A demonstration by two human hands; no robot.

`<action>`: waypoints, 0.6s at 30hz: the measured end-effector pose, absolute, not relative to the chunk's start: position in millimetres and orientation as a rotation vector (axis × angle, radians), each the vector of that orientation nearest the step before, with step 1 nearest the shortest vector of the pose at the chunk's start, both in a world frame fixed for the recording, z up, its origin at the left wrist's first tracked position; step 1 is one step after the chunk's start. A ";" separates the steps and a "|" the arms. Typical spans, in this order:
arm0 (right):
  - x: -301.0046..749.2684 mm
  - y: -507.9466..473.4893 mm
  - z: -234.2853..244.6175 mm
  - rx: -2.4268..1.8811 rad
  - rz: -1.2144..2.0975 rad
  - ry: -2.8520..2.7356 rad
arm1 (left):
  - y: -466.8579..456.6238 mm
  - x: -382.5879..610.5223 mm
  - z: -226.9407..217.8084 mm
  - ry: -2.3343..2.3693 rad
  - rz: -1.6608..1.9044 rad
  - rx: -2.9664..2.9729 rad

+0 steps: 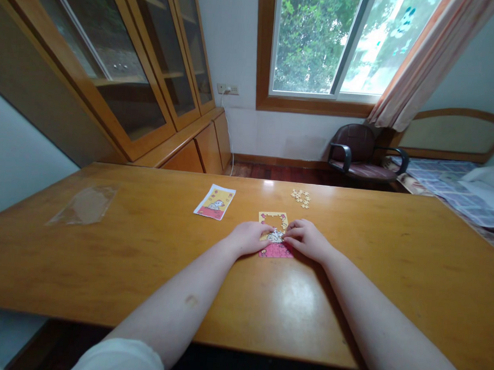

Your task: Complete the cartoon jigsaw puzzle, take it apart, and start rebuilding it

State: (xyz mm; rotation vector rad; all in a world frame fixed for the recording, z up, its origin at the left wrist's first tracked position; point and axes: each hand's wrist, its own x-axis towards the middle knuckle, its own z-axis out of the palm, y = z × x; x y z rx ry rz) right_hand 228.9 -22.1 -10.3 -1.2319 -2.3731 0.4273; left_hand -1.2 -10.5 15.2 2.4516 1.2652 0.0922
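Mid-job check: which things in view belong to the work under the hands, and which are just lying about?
Part of the job:
Unfinished jigsaw, between the left hand and right hand
Loose pieces, beyond the right hand
Picture card, apparently the matching design

Just lying about:
Clear plastic, on the table's left; possibly packaging
Armchair, beyond the table

Free room across tabletop (395, 246) at right; loose pieces (299, 197) beyond puzzle (276, 251), card (215, 202) leftward

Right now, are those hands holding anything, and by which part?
I can't tell: any held piece is too small to see. The left hand is at the left edge of the puzzle, the right hand at its right edge.
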 end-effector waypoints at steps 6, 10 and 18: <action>228.5 -22.3 -10.7 -1.236 0.410 -2.369 | -11.0 -1.1 16.2 1.262 0.098 2.437; 228.1 -22.7 -10.5 -1.255 0.407 -2.373 | -10.9 -1.6 17.4 1.258 0.087 2.438; 228.5 -22.0 -9.5 -1.299 0.423 -2.397 | -11.0 -0.8 15.7 1.270 0.086 2.436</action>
